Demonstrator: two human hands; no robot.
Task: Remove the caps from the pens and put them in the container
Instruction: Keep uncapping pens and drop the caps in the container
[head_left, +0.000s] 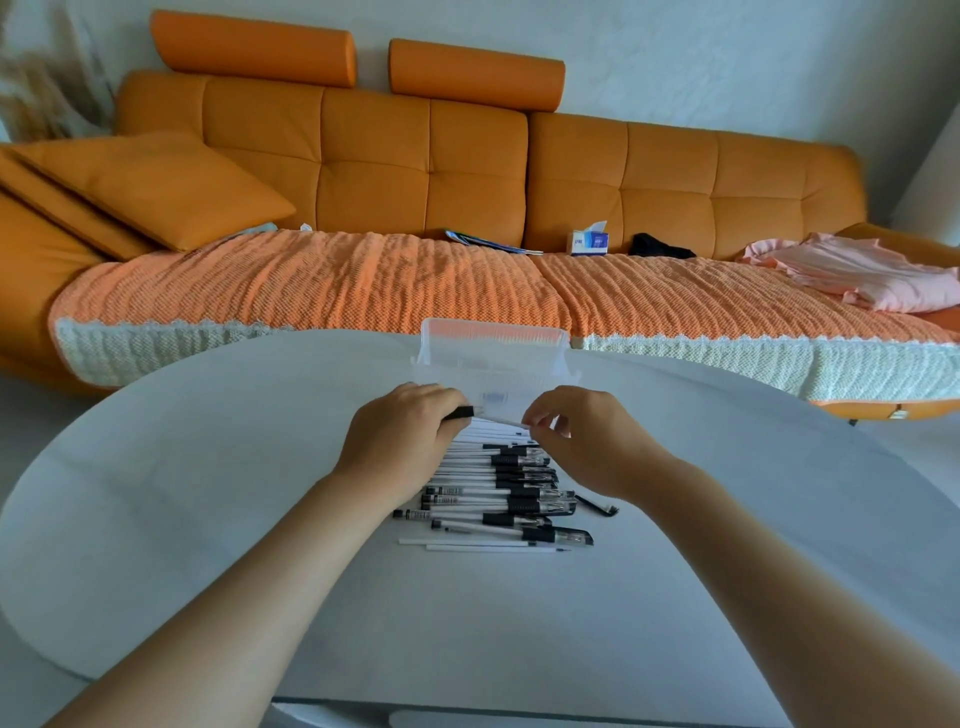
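Clear container (493, 358) at worktop (208, 519) far edge, contents unreadable. Left grip (400, 431) curled round one pen (498, 418) at its black end, right grip (587, 441) pinching the other end. Pile of pens (509, 493) mid-worktop looks mostly capped — early days.

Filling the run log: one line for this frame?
left hand grips pen black end | right hand pinches other end | pen pile below | container behind

desk (208, 519): white, rounded top | centre: heap of pens (498, 488) lying side by side, black grips, some capped | far edge: clear plastic container (493, 358), lid raised | just right of heap: loose black piece (597, 505) | near side: thin white refills (478, 544)
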